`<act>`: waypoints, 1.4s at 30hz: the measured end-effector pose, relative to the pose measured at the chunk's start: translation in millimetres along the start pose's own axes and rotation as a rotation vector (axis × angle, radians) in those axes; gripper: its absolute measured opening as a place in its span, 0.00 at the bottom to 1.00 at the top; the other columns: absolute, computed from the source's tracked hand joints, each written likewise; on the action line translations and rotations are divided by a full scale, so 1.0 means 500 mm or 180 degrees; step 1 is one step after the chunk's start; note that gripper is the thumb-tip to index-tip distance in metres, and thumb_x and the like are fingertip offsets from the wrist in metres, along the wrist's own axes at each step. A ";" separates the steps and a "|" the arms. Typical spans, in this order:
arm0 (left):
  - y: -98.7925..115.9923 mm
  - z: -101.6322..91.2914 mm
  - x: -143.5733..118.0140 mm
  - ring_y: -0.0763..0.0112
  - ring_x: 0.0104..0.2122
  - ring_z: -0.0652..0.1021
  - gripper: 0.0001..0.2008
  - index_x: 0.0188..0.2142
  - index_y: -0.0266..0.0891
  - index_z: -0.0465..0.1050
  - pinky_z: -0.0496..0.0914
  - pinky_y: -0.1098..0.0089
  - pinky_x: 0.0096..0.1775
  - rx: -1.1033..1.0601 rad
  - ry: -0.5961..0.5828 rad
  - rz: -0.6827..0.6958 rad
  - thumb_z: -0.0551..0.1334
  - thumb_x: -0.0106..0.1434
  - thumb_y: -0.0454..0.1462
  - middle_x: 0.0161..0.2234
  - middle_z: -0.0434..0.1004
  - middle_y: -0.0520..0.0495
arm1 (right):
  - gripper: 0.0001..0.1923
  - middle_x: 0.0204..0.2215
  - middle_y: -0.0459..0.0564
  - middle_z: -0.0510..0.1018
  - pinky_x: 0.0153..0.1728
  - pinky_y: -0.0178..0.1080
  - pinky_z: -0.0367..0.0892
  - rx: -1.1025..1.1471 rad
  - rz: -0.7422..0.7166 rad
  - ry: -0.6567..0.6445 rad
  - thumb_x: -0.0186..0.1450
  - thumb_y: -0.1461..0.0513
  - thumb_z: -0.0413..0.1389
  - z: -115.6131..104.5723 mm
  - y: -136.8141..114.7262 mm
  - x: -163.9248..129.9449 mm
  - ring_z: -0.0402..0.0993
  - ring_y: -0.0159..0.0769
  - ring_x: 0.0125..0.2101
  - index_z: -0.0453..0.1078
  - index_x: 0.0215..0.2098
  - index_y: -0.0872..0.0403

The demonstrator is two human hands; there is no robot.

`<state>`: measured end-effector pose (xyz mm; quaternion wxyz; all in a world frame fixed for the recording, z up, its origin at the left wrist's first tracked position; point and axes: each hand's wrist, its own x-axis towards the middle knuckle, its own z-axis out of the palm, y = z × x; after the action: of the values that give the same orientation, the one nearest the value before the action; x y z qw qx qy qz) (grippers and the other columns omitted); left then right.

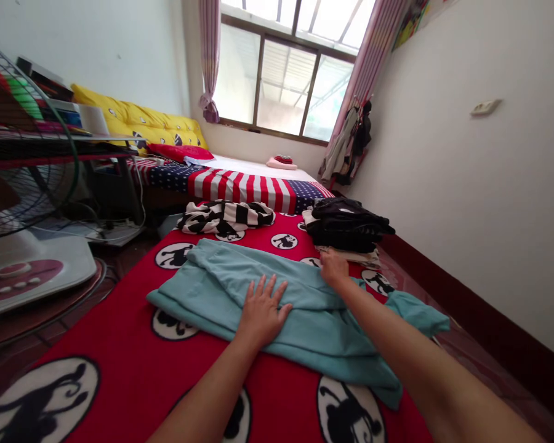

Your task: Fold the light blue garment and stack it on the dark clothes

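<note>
Under both hands, teal garment (221, 286), left hand (261, 311) flat, right hand (333, 267) gripping

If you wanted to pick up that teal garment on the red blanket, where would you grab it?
Probably by the far edge of the teal garment, coming from above. It lies flat and partly folded, with the left hand pressing its middle and the right hand already at that edge, near the dark clothes pile.
</note>
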<state>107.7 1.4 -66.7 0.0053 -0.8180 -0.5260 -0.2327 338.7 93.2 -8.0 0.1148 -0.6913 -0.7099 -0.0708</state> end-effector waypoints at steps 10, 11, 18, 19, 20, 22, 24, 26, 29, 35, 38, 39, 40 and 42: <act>0.000 0.005 0.000 0.53 0.65 0.56 0.28 0.63 0.51 0.58 0.49 0.46 0.62 -0.0096 0.0016 -0.0036 0.47 0.67 0.54 0.66 0.56 0.47 | 0.19 0.44 0.51 0.76 0.53 0.42 0.65 0.2025 -0.1788 0.0100 0.58 0.73 0.49 0.102 -0.125 0.006 0.70 0.36 0.47 0.74 0.42 0.52; 0.000 0.005 0.000 0.53 0.65 0.56 0.28 0.63 0.50 0.57 0.49 0.47 0.62 -0.0087 0.0010 -0.0035 0.47 0.68 0.53 0.66 0.57 0.47 | 0.20 0.44 0.52 0.75 0.53 0.42 0.64 0.2047 -0.1738 0.0077 0.58 0.73 0.49 0.109 -0.131 0.016 0.70 0.37 0.47 0.74 0.43 0.52; -0.002 0.001 0.002 0.52 0.65 0.56 0.27 0.62 0.47 0.60 0.49 0.48 0.63 0.0001 -0.0058 -0.0016 0.49 0.68 0.52 0.65 0.58 0.46 | 0.22 0.59 0.53 0.68 0.61 0.45 0.55 0.1634 -0.1705 -0.0601 0.66 0.66 0.46 0.109 -0.157 0.037 0.61 0.39 0.59 0.68 0.57 0.53; -0.002 0.000 0.003 0.52 0.65 0.56 0.26 0.62 0.48 0.61 0.49 0.48 0.63 0.0002 -0.0066 0.0002 0.49 0.68 0.51 0.65 0.58 0.46 | 0.23 0.62 0.52 0.63 0.63 0.47 0.51 0.1603 -0.1733 -0.0798 0.68 0.63 0.45 0.102 -0.148 0.027 0.57 0.40 0.62 0.65 0.60 0.51; -0.002 -0.001 0.003 0.52 0.65 0.56 0.26 0.61 0.50 0.62 0.49 0.48 0.63 0.0000 -0.0070 0.0020 0.49 0.68 0.51 0.65 0.58 0.47 | 0.23 0.65 0.50 0.58 0.64 0.50 0.46 0.1585 -0.1746 -0.1010 0.70 0.60 0.44 0.092 -0.134 0.014 0.51 0.40 0.65 0.60 0.63 0.49; -0.001 -0.004 0.002 0.53 0.65 0.57 0.24 0.61 0.53 0.62 0.49 0.48 0.62 -0.0009 -0.0076 0.0041 0.50 0.67 0.51 0.65 0.57 0.48 | 0.25 0.68 0.47 0.49 0.65 0.54 0.38 0.1553 -0.1697 -0.1384 0.72 0.55 0.41 0.069 -0.099 -0.017 0.41 0.41 0.67 0.53 0.66 0.46; -0.001 -0.006 0.001 0.53 0.65 0.57 0.24 0.61 0.55 0.61 0.50 0.48 0.62 -0.0018 -0.0084 0.0030 0.50 0.67 0.51 0.66 0.56 0.49 | 0.27 0.69 0.45 0.45 0.65 0.54 0.33 0.1517 -0.1590 -0.1613 0.72 0.52 0.41 0.043 -0.058 -0.051 0.36 0.41 0.68 0.49 0.67 0.45; 0.000 -0.007 0.001 0.53 0.65 0.56 0.25 0.62 0.55 0.60 0.50 0.48 0.62 -0.0026 -0.0091 -0.0001 0.50 0.67 0.51 0.66 0.55 0.49 | 0.28 0.69 0.45 0.44 0.66 0.52 0.32 0.1486 -0.1501 -0.1750 0.71 0.51 0.42 0.020 -0.020 -0.079 0.33 0.40 0.68 0.48 0.68 0.45; 0.001 -0.008 0.001 0.53 0.65 0.57 0.25 0.62 0.55 0.59 0.50 0.48 0.62 -0.0046 -0.0088 -0.0028 0.51 0.67 0.51 0.66 0.55 0.49 | 0.28 0.69 0.46 0.43 0.66 0.52 0.32 0.1478 -0.1403 -0.1833 0.72 0.51 0.41 -0.001 0.013 -0.098 0.33 0.39 0.68 0.47 0.68 0.47; 0.001 -0.004 0.002 0.53 0.64 0.57 0.25 0.62 0.55 0.60 0.51 0.48 0.62 0.0000 -0.0047 -0.0013 0.51 0.67 0.51 0.66 0.56 0.49 | 0.30 0.69 0.47 0.41 0.65 0.55 0.31 0.1362 -0.1346 -0.1755 0.72 0.48 0.36 0.030 -0.055 -0.047 0.31 0.41 0.68 0.46 0.68 0.48; 0.001 -0.003 0.002 0.53 0.64 0.58 0.24 0.61 0.53 0.62 0.50 0.48 0.62 0.0086 -0.0055 0.0023 0.51 0.67 0.50 0.65 0.59 0.47 | 0.31 0.69 0.48 0.41 0.65 0.55 0.32 0.1206 -0.1411 -0.1512 0.71 0.48 0.38 0.058 -0.119 -0.007 0.31 0.42 0.68 0.45 0.69 0.49; 0.000 -0.002 0.003 0.53 0.64 0.58 0.24 0.61 0.52 0.62 0.51 0.48 0.62 0.0116 -0.0062 0.0037 0.51 0.67 0.50 0.64 0.60 0.46 | 0.31 0.69 0.48 0.41 0.65 0.55 0.31 0.1166 -0.1420 -0.1452 0.71 0.48 0.38 0.065 -0.134 0.002 0.31 0.43 0.68 0.44 0.69 0.50; 0.000 -0.002 0.003 0.53 0.64 0.58 0.24 0.61 0.51 0.63 0.51 0.48 0.62 0.0143 -0.0070 0.0048 0.51 0.67 0.50 0.64 0.61 0.46 | 0.32 0.69 0.49 0.41 0.65 0.55 0.31 0.1157 -0.1437 -0.1420 0.71 0.47 0.39 0.069 -0.144 0.008 0.31 0.43 0.68 0.44 0.69 0.51; -0.001 -0.003 0.003 0.53 0.64 0.58 0.24 0.61 0.51 0.63 0.51 0.48 0.62 0.0175 -0.0083 0.0063 0.51 0.68 0.49 0.64 0.61 0.45 | 0.32 0.69 0.49 0.41 0.66 0.54 0.31 0.1220 -0.1477 -0.1449 0.71 0.47 0.39 0.069 -0.143 0.007 0.31 0.42 0.68 0.45 0.69 0.50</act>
<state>107.2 2.8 -65.0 0.0231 -0.8257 -0.5241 -0.2074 265.1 103.3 -36.3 0.0623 -0.4760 -0.8553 0.1946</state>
